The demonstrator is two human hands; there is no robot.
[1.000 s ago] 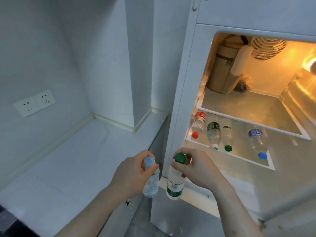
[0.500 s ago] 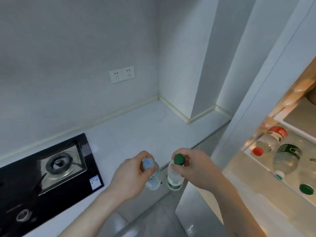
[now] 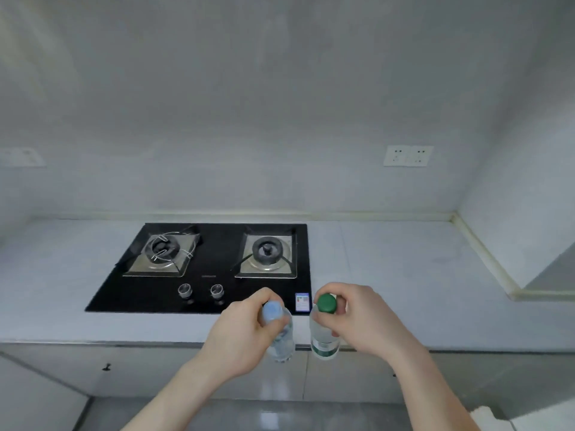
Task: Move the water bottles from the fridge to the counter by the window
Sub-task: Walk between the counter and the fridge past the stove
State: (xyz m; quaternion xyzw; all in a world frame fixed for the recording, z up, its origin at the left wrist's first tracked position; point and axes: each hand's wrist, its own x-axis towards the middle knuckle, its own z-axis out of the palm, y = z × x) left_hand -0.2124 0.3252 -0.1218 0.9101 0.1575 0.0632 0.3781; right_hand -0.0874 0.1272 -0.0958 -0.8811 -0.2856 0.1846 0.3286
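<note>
**A:** What's ahead of me, big things first?

**B:** One white counter, one black gas hob with two burners and two knobs, one double wall socket. No window in view.

**A:** I count two bottles, both in the air in front of the counter edge. My left hand curls round the neck of the blue-capped bottle; my right hand pinches the green-capped bottle just under its cap.

**B:** How will they handle?

**A:** Full, I'd judge, so weighty for their size. Thin plastic, perhaps damp and slippery. The neck is the stiffest hold; the soft body would dent.
</note>
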